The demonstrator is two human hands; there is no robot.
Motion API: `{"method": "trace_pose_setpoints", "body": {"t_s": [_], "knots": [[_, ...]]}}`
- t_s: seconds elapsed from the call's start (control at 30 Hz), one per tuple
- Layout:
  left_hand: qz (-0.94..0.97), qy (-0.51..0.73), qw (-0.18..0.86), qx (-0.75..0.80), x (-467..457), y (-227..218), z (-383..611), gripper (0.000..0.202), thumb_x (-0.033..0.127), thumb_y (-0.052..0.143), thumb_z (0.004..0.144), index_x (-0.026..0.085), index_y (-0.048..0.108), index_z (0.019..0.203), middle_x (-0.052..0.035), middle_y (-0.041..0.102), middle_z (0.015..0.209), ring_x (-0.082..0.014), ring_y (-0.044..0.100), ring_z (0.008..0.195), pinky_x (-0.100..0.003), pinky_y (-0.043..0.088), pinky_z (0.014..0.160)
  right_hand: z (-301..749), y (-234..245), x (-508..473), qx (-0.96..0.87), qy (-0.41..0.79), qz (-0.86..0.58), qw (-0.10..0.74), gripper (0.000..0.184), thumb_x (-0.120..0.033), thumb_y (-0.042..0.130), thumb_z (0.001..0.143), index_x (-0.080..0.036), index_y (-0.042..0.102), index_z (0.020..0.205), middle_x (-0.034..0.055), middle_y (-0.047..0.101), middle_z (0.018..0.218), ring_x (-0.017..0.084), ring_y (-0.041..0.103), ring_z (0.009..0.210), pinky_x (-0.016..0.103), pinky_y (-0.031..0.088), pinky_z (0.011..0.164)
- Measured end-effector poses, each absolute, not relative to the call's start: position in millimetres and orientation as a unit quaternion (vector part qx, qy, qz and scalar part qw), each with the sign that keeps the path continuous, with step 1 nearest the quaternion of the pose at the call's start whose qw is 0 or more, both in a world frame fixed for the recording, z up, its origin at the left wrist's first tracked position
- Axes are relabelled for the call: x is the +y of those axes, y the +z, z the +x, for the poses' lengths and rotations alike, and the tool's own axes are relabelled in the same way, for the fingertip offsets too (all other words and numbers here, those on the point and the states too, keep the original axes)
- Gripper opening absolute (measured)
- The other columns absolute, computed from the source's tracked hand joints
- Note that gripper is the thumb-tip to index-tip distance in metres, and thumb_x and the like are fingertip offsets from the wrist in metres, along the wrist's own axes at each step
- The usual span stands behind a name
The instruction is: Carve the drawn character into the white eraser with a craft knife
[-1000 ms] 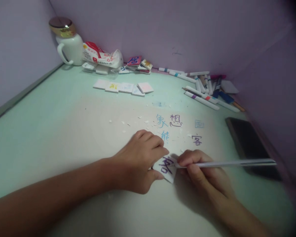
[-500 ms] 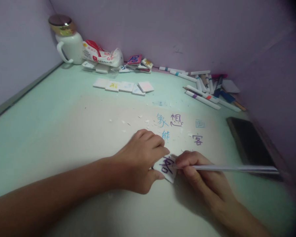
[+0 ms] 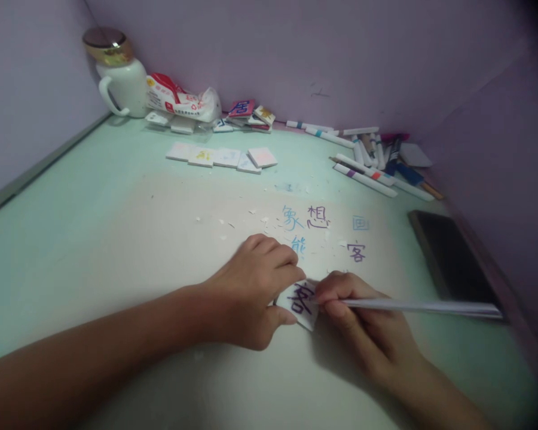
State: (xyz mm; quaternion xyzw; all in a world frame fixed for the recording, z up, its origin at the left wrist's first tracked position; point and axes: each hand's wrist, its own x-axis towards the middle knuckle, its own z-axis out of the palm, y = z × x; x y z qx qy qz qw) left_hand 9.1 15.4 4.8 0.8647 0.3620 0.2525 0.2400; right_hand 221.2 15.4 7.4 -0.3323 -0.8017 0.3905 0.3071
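Note:
A small white square block (image 3: pixel 301 306) bears a dark purple character on its top. My left hand (image 3: pixel 255 295) pins it from the left, with the thumb on the near side and the fingers at the far side. In my right hand (image 3: pixel 358 319) is a slim silver pen-shaped tool (image 3: pixel 421 307), gripped like a pen, its long shaft pointing right. The tool's tip meets the block's right side, but its shape is too small and blurred to make out. Purple and blue characters (image 3: pixel 317 217) are written on the table just beyond my hands.
White scraps (image 3: pixel 231 224) lie scattered beyond my left hand. Farther back are a row of white tiles (image 3: pixel 226 157), a tissue pack (image 3: pixel 183 104), a lidded mug (image 3: pixel 128 86) and stacked blocks (image 3: pixel 242 109). Several markers (image 3: pixel 365 179) lie back right, with a dark flat slab (image 3: pixel 452 263) nearer.
The whole view has shifted slightly left. Both hands keep their hold, and the tool's tip stays at the block's right side.

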Motion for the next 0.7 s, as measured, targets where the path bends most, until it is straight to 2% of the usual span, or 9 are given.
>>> {"method": "trace_pose_setpoints", "body": {"t_s": [0.7], "knots": [[0.869,0.248,0.239,0.354,16.3,4.9,9.3,0.031,0.019,0.066,0.072,0.012,0.060,0.101,-0.0090,0.056,0.099,-0.0236,0.048,0.091,-0.043,0.034,0.090,221.3,8.4,15.8,-0.803,0.367,-0.349,0.313,0.015,-0.012,0.044,0.093,-0.024,0.052,0.090,-0.0055,0.053,0.074,0.007,0.052,0.064,0.016,0.040,0.059]]}}
